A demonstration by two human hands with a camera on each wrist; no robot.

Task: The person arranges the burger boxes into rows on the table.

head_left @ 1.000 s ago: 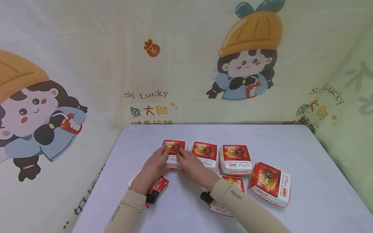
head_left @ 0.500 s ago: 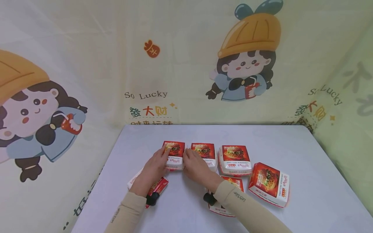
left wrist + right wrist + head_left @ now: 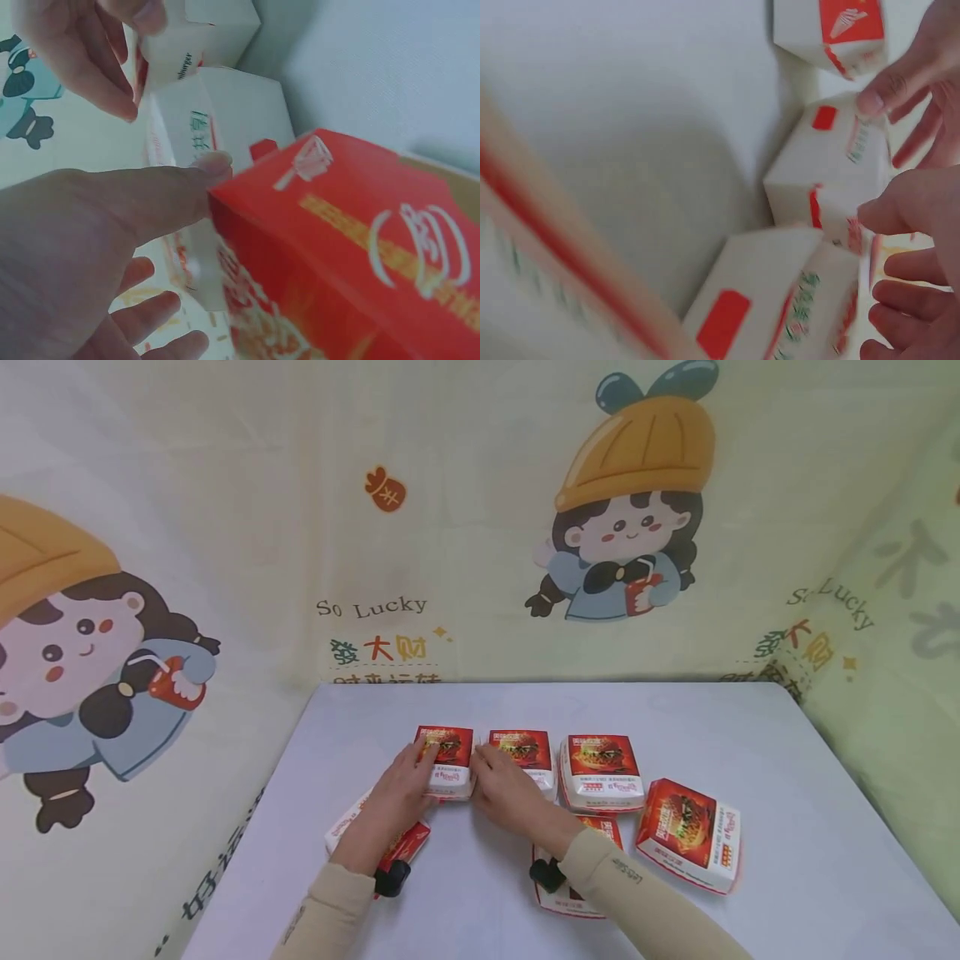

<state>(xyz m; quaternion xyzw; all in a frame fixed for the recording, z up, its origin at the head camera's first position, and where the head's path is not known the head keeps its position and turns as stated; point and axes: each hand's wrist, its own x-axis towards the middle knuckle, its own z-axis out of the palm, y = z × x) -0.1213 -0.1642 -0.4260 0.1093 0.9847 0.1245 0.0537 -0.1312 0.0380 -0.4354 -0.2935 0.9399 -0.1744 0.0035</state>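
Note:
My left hand [image 3: 397, 789] lies at the left side of a burger box [image 3: 452, 760] with a red burger-print lid. In the left wrist view its thumb touches the white side of that box [image 3: 217, 112], the other fingers spread apart. My right hand [image 3: 510, 789] is at the box's right side, by the gap to a second burger box [image 3: 522, 752]. In the right wrist view, the right hand's thumb reaches the box's wall [image 3: 825, 161] and its fingers extend loosely. Neither hand wraps round the box. A tilted burger box [image 3: 405, 843] lies partly hidden under my left forearm.
A third burger box [image 3: 602, 768] continues the back row to the right. An angled box [image 3: 690, 835] lies farther right. Another box [image 3: 566, 897] is partly covered by my right forearm. The white table [image 3: 465, 910] meets a printed cloth backdrop [image 3: 480, 568] behind.
My right hand has shifted from the first box's front right corner into the gap beside the second box. The second box has slid slightly left, nearer the first. My left hand stays beside its box.

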